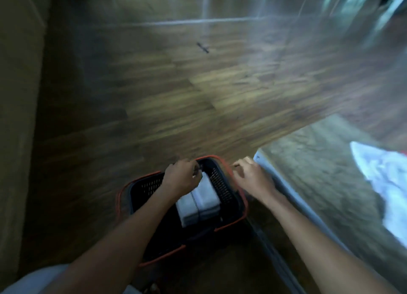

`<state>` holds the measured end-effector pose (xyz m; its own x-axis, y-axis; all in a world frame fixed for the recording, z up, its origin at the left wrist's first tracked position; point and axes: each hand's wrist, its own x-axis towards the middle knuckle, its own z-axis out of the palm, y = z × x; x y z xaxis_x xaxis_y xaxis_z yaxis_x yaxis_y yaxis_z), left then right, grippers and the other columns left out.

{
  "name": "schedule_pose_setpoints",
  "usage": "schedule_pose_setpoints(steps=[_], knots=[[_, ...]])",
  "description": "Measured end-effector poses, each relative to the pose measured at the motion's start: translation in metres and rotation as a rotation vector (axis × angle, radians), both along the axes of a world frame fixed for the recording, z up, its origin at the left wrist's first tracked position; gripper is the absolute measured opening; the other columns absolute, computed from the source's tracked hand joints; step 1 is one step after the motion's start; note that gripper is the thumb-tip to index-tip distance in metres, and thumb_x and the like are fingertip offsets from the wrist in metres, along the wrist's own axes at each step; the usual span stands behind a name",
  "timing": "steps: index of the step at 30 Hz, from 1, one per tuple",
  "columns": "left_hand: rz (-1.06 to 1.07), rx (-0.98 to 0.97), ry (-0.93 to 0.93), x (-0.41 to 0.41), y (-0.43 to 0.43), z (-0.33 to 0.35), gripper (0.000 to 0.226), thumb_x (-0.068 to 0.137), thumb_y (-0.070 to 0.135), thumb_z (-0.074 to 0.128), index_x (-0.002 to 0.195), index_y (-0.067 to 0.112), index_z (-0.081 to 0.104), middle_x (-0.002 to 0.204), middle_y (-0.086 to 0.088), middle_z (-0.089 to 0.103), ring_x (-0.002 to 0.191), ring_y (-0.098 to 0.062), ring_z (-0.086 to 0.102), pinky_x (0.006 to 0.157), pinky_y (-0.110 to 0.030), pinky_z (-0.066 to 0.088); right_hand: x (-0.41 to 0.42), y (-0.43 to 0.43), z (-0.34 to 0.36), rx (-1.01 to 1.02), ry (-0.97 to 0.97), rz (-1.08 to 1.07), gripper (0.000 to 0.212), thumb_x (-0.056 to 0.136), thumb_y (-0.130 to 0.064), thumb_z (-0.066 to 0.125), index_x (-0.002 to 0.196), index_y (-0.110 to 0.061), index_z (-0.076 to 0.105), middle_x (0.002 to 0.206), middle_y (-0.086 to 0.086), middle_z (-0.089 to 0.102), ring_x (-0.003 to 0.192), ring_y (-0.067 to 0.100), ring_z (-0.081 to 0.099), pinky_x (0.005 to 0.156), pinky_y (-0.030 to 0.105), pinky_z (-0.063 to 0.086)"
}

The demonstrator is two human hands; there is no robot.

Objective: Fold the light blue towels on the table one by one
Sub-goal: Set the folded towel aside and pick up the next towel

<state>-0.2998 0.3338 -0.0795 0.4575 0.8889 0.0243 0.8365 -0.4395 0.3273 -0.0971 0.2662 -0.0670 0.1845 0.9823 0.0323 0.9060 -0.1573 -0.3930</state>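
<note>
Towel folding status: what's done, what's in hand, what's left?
Done: a stack of folded pale towels lies in the dark perforated plastic basket with the orange rim. In hand: no towel visibly; left hand and right hand are at the basket's far end, grip lost in blur. Left: at least one crumpled light blue towel on the white-edged table.

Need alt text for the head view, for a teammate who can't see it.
A dark, orange-rimmed basket on the wood floor holds folded pale towels; the left hand curls at its far rim and the right hand hovers by the table corner. An unfolded light blue towel lies on the table. The frame is motion-blurred.
</note>
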Motion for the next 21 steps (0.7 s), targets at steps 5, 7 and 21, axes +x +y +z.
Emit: schedule_pose_setpoints(steps=[5,7,21], knots=[[-0.093,0.098,-0.139,0.059,-0.035,0.085,0.026,0.089,0.037,0.046,0.102,0.021,0.062,0.110,0.001,0.064,0.099,-0.025,0.061,0.075,-0.033,0.050,0.054,-0.077,0.086,0.137,-0.085,-0.196,0.013,0.087,-0.032,0.056,0.095,-0.025,0.064,0.101,-0.005,0.061,0.088,0.022,0.061,0.063,0.027,0.038],[-0.167,0.109,-0.190,0.093,-0.059,0.104,0.025,0.089,0.036,0.047,0.101,0.021,0.063,0.108,0.002,0.065,0.097,-0.025,0.062,0.075,-0.035,0.052,0.077,-0.115,0.105,0.139,-0.097,-0.274,0.014,0.087,-0.035,0.054,0.095,-0.027,0.063,0.100,-0.008,0.064,0.090,0.019,0.062,0.068,0.030,0.046],[-0.644,0.014,-0.125,0.292,-0.198,0.076,0.031,0.088,0.037,0.054,0.116,0.025,0.061,0.122,0.002,0.058,0.110,-0.023,0.056,0.096,-0.039,0.036,0.211,-0.299,0.069,0.016,-0.015,-0.613,0.008,0.088,-0.031,0.057,0.091,-0.032,0.064,0.094,-0.012,0.071,0.083,0.008,0.064,0.065,0.025,0.047]])
